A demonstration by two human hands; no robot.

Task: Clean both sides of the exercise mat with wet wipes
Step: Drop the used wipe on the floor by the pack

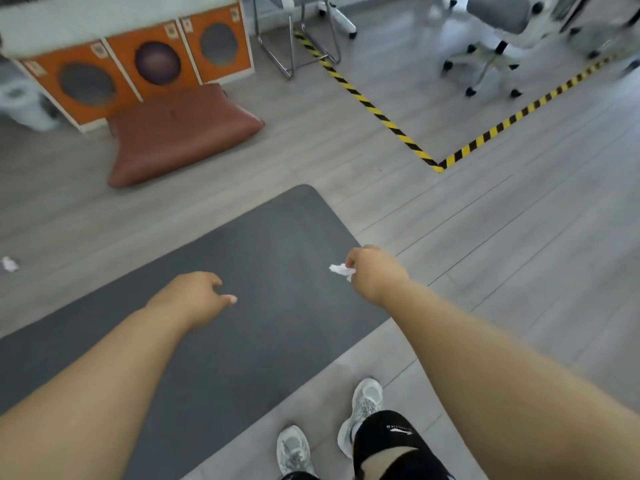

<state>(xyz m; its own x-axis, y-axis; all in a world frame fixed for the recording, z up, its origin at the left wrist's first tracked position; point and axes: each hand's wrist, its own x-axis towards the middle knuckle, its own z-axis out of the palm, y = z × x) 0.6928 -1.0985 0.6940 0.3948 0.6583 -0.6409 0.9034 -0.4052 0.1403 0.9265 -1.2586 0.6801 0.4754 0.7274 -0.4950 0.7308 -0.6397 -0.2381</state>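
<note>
brown cushion (176,133); orange boxes (138,64); hazard tape (398,129); office chair (498,26); sneakers (363,410)

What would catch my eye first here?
A dark grey mat lies across the middle of the floor, with two bare arms reaching over it. The right hand pinches a crumpled white wipe; the left hand holds nothing. Orange boxes with round holes stand at the top left, yellow-black tape to their right.

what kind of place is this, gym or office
Probably an office or lab corner rather than a gym: exercise mat on the plank floor, wheeled office chair, yellow-black hazard tape marking zones.
</note>
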